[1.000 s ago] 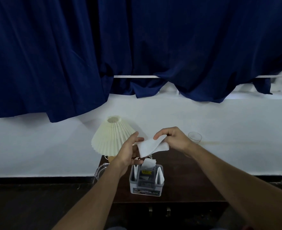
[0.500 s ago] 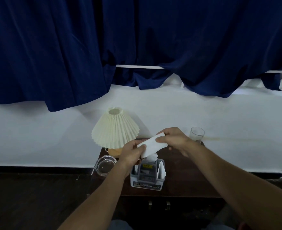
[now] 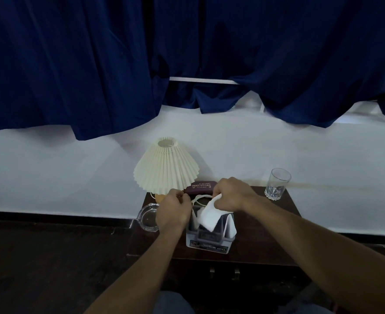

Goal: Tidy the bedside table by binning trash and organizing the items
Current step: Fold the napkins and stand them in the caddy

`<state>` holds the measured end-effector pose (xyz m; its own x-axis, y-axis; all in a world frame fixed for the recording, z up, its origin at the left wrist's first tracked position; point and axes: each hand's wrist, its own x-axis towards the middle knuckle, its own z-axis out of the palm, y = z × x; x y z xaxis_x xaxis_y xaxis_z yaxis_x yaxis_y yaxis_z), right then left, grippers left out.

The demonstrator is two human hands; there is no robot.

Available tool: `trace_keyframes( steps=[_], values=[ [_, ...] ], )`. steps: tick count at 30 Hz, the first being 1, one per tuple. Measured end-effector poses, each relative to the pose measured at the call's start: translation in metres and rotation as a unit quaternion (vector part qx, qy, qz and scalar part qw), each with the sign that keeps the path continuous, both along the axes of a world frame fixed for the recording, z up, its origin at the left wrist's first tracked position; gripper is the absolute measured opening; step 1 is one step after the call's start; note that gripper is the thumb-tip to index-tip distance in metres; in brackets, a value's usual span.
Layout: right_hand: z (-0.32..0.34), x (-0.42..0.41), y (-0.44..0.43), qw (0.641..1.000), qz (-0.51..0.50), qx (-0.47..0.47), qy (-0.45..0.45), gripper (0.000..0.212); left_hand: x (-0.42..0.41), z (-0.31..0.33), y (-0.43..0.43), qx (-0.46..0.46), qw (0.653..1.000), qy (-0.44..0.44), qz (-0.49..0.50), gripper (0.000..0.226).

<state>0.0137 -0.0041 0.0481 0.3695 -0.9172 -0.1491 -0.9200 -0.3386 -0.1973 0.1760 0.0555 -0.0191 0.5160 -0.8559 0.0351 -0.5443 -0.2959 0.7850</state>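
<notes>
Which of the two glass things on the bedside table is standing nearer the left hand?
The low glass ashtray, right beside the left hand; the tall drinking glass stands at the far right corner.

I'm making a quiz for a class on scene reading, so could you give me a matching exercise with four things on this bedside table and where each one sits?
Things:
1. lamp
2. drinking glass
3. ashtray
4. white tissue

Places:
A. back right corner of the table
B. in the right hand, over the grey organizer
C. front left edge of the table
D. back left, beside the glasses case

Pairs: 1-D, 2-A, 3-C, 4-B
</notes>
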Motion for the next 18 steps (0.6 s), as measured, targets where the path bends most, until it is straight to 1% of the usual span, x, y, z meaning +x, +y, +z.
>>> trace_keyframes(
  steps=[5,8,10,12,15,18],
  values=[
    [0.009,0.0,-0.001,0.999,-0.018,-0.028,0.03,0.032,0.002,-0.004,0.001,-0.009,1.0,0.013,0.011,0.027],
    [0.013,0.001,-0.003,0.999,-0.039,-0.027,0.009,0.034,0.0,-0.005,0.003,-0.015,1.0,0.0,-0.004,0.03],
    [0.017,0.001,-0.005,0.997,-0.062,-0.031,-0.019,0.034,-0.002,-0.005,0.005,-0.012,0.999,-0.029,-0.038,0.038],
    [0.022,-0.001,-0.007,0.996,-0.076,-0.038,-0.021,0.033,-0.005,-0.006,0.006,0.017,0.995,-0.059,-0.08,0.048],
    [0.024,-0.002,-0.005,0.996,-0.079,-0.03,0.007,0.034,-0.012,-0.007,0.006,0.065,0.986,-0.091,-0.123,0.064],
    [0.017,0.003,0.002,0.997,-0.055,-0.021,0.055,0.037,-0.017,-0.012,0.005,0.06,0.988,-0.087,-0.112,0.072]
  ],
)
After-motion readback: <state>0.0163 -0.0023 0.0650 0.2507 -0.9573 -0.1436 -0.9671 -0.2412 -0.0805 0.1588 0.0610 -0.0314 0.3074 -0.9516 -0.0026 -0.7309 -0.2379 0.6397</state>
